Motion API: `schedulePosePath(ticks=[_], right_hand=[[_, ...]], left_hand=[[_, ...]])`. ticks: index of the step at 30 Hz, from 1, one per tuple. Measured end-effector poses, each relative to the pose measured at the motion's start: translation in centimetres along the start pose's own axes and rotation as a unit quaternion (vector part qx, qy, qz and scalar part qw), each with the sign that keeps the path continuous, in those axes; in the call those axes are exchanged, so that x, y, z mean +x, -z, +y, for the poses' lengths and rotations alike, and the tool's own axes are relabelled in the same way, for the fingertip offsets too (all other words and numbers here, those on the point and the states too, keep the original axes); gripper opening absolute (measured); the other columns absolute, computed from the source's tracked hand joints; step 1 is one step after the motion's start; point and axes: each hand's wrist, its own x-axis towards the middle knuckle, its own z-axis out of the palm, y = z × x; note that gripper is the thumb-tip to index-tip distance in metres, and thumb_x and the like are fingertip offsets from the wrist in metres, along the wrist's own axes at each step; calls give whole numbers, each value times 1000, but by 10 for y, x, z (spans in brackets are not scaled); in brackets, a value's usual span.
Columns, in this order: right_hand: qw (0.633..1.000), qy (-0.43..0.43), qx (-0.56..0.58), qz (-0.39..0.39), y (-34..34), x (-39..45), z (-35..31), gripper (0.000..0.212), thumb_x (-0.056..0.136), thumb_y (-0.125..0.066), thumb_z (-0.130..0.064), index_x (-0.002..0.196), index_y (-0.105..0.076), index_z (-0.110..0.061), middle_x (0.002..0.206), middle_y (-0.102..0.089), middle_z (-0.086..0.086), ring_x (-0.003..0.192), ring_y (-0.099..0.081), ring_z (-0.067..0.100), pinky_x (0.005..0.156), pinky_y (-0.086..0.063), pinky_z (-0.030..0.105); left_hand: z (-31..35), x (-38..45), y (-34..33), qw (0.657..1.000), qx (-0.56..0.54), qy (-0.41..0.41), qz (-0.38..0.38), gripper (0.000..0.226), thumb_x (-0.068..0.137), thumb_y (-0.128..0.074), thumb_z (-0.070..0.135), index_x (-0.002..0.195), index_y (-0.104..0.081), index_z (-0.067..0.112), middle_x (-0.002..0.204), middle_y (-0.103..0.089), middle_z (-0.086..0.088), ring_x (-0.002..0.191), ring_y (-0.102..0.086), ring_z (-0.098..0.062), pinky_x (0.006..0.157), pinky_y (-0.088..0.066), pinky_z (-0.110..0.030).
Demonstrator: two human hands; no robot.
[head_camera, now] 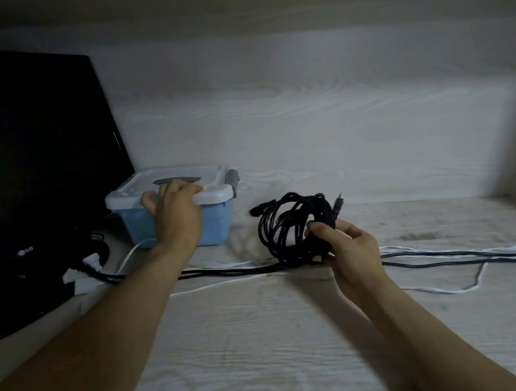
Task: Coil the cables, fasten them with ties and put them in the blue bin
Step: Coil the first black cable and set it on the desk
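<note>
Now | left hand point(175, 211) fingers curled on blue bin's point(213, 225) white lid point(213, 191) | right hand point(349, 249) fingers clamped on black coiled cable point(287, 227)

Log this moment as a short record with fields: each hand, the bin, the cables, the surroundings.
left hand: left hand on the front edge of the white lid, fingers curled over its rim
right hand: right hand has a grip on the coiled black cable, held just above the desk
bin: blue bin stands closed, lid on, grey latch at its right end
loose cables: black cables and white cables trail across the desk
tie: none visible on the coil
surroundings: dark monitor at left
</note>
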Motion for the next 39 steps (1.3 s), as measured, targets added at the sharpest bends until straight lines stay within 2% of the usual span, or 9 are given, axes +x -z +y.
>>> schedulePosePath(ticks=[5, 11, 14, 17, 23, 28, 32, 36, 39], right_hand=[[995, 68, 58, 45, 0, 1, -4, 49, 85, -66, 10, 112, -35, -18, 86, -70, 22, 72, -69, 24, 77, -54, 35], [953, 242, -164, 78, 10, 8, -3, 25, 92, -60, -1, 86, -69, -23, 92, -68, 8, 79, -62, 9, 75, -49, 29], [967, 189, -151, 80, 14, 11, -8, 14, 93, -64, -35, 88, -70, -23, 108, -58, 16, 74, -58, 4, 72, -47, 18], [969, 128, -200, 63, 16, 12, -8, 56, 72, -66, -76, 89, -68, -23, 107, -56, 8, 75, -57, 10, 75, -45, 24], [966, 125, -213, 78, 13, 11, -16, 34, 78, -80, -41, 92, -71, -11, 76, -68, -2, 66, -61, 10, 61, -47, 20], [967, 131, -197, 94, 11, 11, -14, 24, 81, -77, -27, 90, -70, -6, 74, -62, 1, 65, -52, 12, 61, -43, 25], [960, 169, -208, 80, 7, 7, -7, 30, 72, -76, -41, 92, -72, -18, 93, -67, 7, 76, -62, 15, 68, -48, 26], [936, 221, -256, 100, 13, 8, -6, 13, 82, -63, -31, 73, -72, -28, 87, -61, 19, 74, -51, 14, 63, -40, 15], [917, 257, -293, 87, 17, 4, -10, 55, 95, -49, -10, 48, -54, -37, 66, -51, 6, 72, -42, 10, 61, -32, 20]], left_hand=[[18, -10, 3, 993, -54, -91, 57, 29, 73, -77, -1, 100, -75, 12, 95, -60, -7, 99, -52, -43, 83, -16, -29], [66, -51, 9, 960, -131, -221, 108, 29, 70, -72, -4, 97, -73, 6, 90, -58, -8, 90, -52, -29, 79, -23, -33], [90, -74, 8, 942, -139, -285, 109, 25, 73, -68, 1, 97, -73, 5, 87, -59, -8, 90, -46, -20, 80, -28, -39], [102, -87, 5, 937, -138, -303, 105, 26, 75, -71, 0, 99, -74, 7, 87, -61, -5, 90, -49, -20, 83, -29, -40], [107, -100, 15, 914, -154, -373, 37, 38, 76, -75, 4, 114, -71, 8, 99, -62, -5, 98, -55, -23, 87, -38, -43], [84, -85, 32, 957, -171, -110, 208, 42, 81, -62, 20, 122, -64, 9, 116, -55, -17, 109, -51, -33, 97, -37, -49], [53, -69, 27, 932, -289, 198, 96, 45, 88, -63, 27, 128, -54, 8, 118, -56, -6, 107, -55, -26, 83, -43, -28], [36, -67, 18, 902, -343, 213, 156, 23, 93, -60, 22, 98, -69, 1, 81, -64, -2, 78, -63, -21, 62, -38, -14], [34, -71, 16, 901, -350, 190, 172, 30, 98, -55, 27, 91, -68, 2, 68, -59, 0, 60, -56, -11, 57, -37, -12]])
